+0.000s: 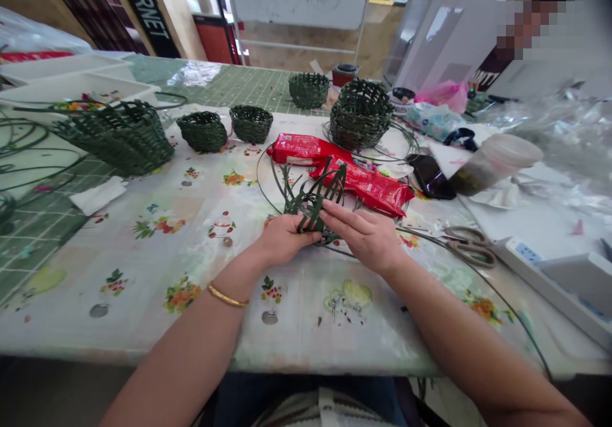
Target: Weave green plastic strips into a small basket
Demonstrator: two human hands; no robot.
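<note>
Tabletop [143, 344] holds five woven baskets [251, 124]; two hands [284, 239] [361, 236] hold green strips [313, 201].

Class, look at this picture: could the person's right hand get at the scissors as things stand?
Probably yes. The right hand is on the woven piece, with the scissors off to its right on the table. Only a thin dark strand lies between, though the hand would have to let go.
</note>
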